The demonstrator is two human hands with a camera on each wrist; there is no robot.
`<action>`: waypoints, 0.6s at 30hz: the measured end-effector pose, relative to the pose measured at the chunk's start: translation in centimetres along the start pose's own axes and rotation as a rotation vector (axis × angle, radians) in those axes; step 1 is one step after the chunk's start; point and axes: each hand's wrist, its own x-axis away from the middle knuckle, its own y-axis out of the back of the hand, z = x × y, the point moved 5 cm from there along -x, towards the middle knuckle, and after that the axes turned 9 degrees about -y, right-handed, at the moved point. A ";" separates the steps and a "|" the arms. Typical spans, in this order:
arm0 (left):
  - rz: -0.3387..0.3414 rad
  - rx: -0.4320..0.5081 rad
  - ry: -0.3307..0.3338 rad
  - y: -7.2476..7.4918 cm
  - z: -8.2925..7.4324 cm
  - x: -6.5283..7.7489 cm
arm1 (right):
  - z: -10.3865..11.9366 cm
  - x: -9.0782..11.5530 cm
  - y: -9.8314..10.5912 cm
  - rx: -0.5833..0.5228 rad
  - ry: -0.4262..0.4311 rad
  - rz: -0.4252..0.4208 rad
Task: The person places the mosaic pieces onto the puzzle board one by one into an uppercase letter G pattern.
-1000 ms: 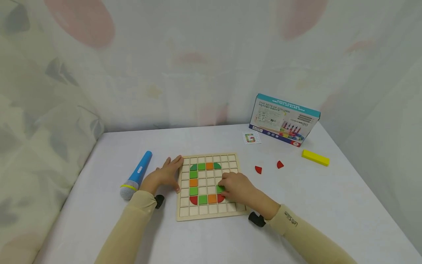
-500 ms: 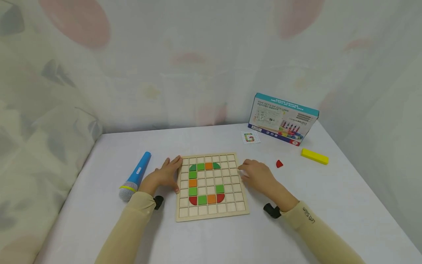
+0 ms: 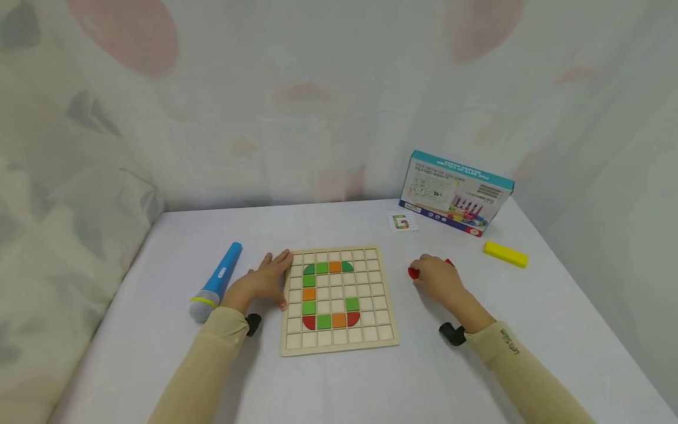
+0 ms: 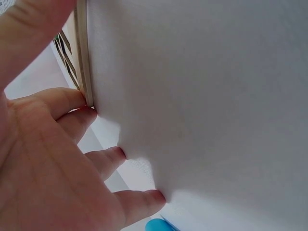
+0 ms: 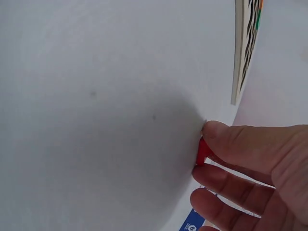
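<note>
The right hand (image 3: 435,277) pinches a red quarter-circle piece (image 5: 202,151) off the tabletop (image 3: 477,353); lift cleanly; the left hand (image 3: 263,284), fingers spread, steadies the wooden board (image 3: 371,344).

Left hand (image 3: 259,284) at the wooden grid board's (image 3: 339,343) left edge, right hand (image 3: 436,278) on a red piece (image 3: 412,272).

The box (image 3: 457,192) is showing upside-down print, something like "FIVE SETS OF COLUMN"; the small card (image 3: 403,222) just left of the box is showing a "G".

Head view high — wrist views near table (image 3: 339,377).
</note>
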 end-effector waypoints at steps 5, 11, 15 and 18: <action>0.003 -0.003 -0.007 0.0 0.0 -0.1 | 0.5 -0.1 -0.1 -0.056 0.034 -0.018; 0.011 -0.008 -0.005 0.1 -0.1 0.0 | 0.5 0.0 -0.2 -0.087 0.039 0.025; 0.012 -0.008 -0.006 0.1 -0.2 0.1 | -0.2 0.1 -0.2 -0.043 -0.070 0.001; 0.012 -0.009 -0.009 0.1 -0.2 0.1 | -0.5 0.1 -0.3 -0.010 -0.131 -0.005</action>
